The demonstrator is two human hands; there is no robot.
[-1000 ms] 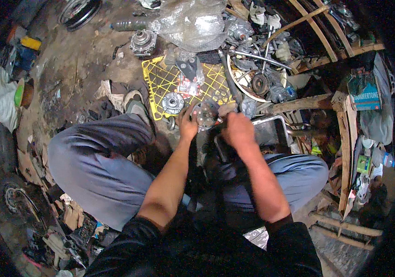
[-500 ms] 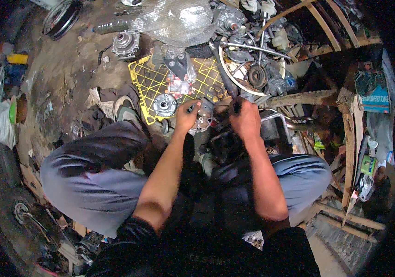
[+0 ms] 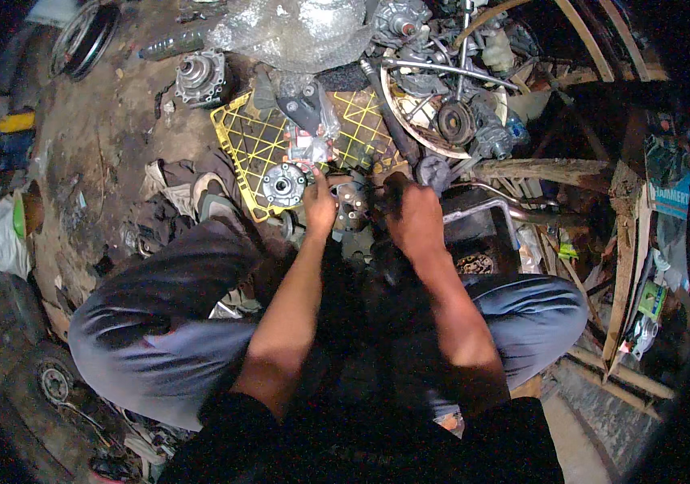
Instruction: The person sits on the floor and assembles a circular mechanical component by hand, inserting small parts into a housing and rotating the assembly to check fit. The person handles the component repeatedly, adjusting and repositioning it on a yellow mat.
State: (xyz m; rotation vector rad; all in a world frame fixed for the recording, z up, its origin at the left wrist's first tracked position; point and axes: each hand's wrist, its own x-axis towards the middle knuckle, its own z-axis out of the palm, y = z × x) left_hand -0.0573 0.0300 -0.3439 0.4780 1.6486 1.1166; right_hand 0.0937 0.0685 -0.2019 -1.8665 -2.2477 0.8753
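Between my hands is a round metal part (image 3: pixel 351 206) with holes in its face, its outline partly lost in shadow. My left hand (image 3: pixel 321 206) closes at the near left of this part, its fingertips pointing away from me. On the other side my right hand (image 3: pixel 417 218) is curled into a fist, knuckles up, around something dark that I cannot make out. A bright round metal hub (image 3: pixel 284 185) with a central hole lies left of my left hand, on a yellow plastic grid crate (image 3: pixel 236 153). Beyond it, a clear plastic bag (image 3: pixel 312 141) holds parts.
A large geared metal part (image 3: pixel 201 77) sits on the dirt floor at the far left. At the far right a round pan (image 3: pixel 496 109) overflows with engine parts and rods. Bubble wrap (image 3: pixel 288 36) lies at the back. Wooden beams (image 3: pixel 542 170) stand along the right.
My right hand has shifted left and a little nearer to me, closer to the round metal part. The left hand's fingers now point more directly away. The whole view has turned slightly.
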